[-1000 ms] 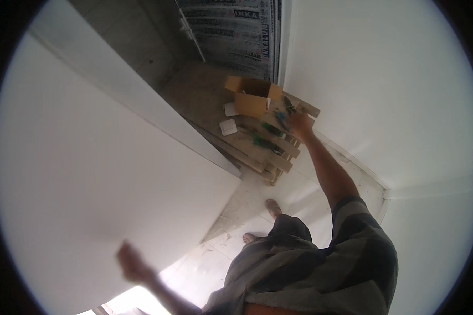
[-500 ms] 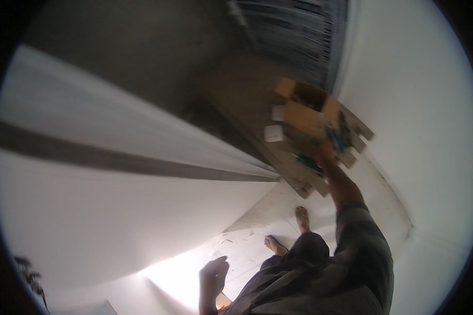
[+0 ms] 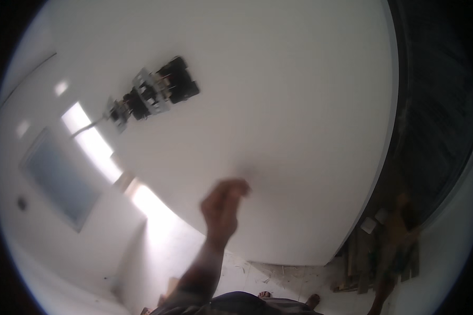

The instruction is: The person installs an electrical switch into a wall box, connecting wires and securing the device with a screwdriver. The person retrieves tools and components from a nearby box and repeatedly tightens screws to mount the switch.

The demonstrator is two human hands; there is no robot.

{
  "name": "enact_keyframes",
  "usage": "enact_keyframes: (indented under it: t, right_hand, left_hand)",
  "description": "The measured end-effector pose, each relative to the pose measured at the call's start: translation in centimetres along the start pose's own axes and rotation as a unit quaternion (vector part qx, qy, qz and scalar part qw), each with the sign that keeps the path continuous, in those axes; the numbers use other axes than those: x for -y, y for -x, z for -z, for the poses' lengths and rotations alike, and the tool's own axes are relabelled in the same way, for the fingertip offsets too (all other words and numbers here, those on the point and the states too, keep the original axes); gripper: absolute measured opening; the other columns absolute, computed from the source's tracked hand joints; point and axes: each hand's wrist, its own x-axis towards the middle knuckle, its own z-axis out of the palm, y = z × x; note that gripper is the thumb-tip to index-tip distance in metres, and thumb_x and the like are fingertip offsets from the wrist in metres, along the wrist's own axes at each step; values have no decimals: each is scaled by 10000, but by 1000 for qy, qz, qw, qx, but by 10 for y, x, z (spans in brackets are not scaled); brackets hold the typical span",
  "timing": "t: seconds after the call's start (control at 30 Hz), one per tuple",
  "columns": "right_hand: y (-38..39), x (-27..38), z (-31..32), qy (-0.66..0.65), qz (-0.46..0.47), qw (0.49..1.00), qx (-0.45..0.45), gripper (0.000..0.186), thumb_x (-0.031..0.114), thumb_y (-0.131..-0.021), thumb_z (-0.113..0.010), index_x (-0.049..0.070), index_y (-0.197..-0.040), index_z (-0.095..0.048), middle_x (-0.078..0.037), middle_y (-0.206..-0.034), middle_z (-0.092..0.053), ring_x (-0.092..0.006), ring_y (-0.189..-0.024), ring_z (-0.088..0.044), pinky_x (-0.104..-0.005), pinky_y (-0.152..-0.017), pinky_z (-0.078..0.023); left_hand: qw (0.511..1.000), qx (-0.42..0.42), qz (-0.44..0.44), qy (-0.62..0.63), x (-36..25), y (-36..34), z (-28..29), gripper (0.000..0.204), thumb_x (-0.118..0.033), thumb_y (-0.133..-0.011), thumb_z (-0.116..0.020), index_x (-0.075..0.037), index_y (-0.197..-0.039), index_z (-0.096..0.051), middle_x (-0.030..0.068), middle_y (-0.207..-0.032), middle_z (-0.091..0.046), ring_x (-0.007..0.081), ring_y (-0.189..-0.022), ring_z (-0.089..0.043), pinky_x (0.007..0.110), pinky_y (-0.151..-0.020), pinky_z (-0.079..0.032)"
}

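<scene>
The left hand [image 3: 220,207] is raised, fingers [image 3: 235,188] curled; the right forearm [image 3: 382,298] extends dimly, lower right.

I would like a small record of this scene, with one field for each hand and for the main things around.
Left hand: fingers curled, in front of the white wall; contact or a held thing cannot be told
Right hand: dim and blurred, at the pallet; grip unclear
Fittings: black and grey row on the wall, up and left of the left hand
Pallet: wooden slats, lower right
Near the pallet's far end: white squares, box
Feet: lower edge
</scene>
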Motion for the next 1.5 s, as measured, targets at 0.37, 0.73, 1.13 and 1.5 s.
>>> enact_keyframes:
  t: [0.37, 0.73, 1.13, 1.5]
  right_hand:
    - [207, 299, 138, -309, 286, 858, -294, 472, 285, -986, -669, -42, -1323, -626, -152, -1244, -688, -231, -1116, -657, -349, -1006, -490]
    - [326, 554, 202, -161, 677, 656, -292, 377, 39, -818, -715, -6, -1190, -679, -111, -922, -691, -166, -721, -671, -298, -632, -535]
    - [331, 587, 229, -71, 678, 664, -308, 372, 6, -833, -681, -15, -1204, -655, -108, -861, -647, -169, -689, -617, -308, -604, -493]
    - [335, 590, 222, -25, 685, 656, -315, 382, -12, -822, -698, -33, -1200, -652, -116, -900, -638, -175, -722, -657, -286, -623, -546]
  left_hand:
    - [967, -87, -181, 158, -33, -140, 54, 513, -103, -959, -704, 65, -1410, -526, 113, -1150, -689, 139, -988, -674, 293, -888, -554]
    - [973, -96, -206, 44, -31, -150, 48, 404, -133, -920, -753, 7, -1289, -665, 87, -1096, -657, 144, -884, -630, 313, -829, -521]
    - [974, -77, -213, 8, -54, -159, 59, 447, -114, -861, -778, -9, -1280, -662, 119, -1122, -624, 222, -945, -634, 380, -876, -534]
    - [975, -81, -207, -14, -44, -154, 62, 425, -139, -869, -792, -27, -1266, -688, 110, -1096, -619, 200, -951, -627, 368, -890, -518]
